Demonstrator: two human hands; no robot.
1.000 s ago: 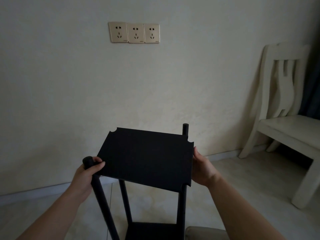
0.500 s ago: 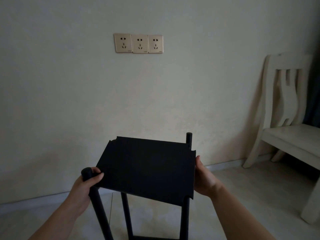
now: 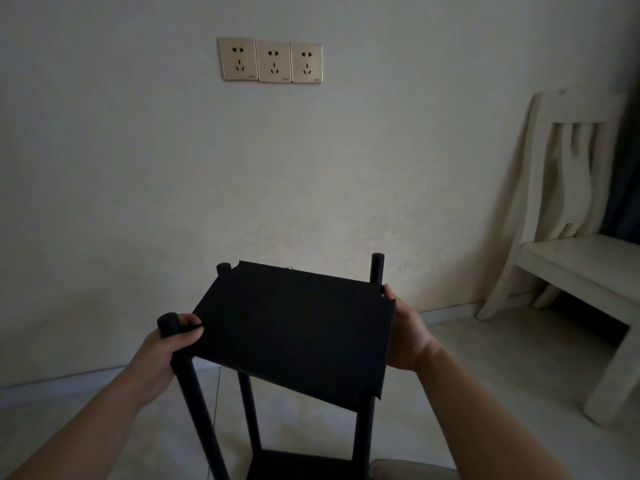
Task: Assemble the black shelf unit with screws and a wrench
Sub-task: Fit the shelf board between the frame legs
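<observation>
Fingers of left hand (image 3: 166,348) and right hand (image 3: 405,336) grip the flat matte-black shelf panel (image 3: 294,327) between round posts (image 3: 376,268).

Dim cream wall (image 3: 138,168), sockets (image 3: 270,62), chair (image 3: 571,244)

A dim, unlit room: soft daylight enters from the right, leaving the cream wall (image 3: 138,202) murky toward its left and lower parts. The black shelf panel (image 3: 294,327) reads as a near-featureless silhouette. No glare. Wide-angle distortion bends the white chair (image 3: 568,237) at the right edge, its backrest slightly smeared. The 3 wall sockets (image 3: 270,62) stay sharp.
</observation>
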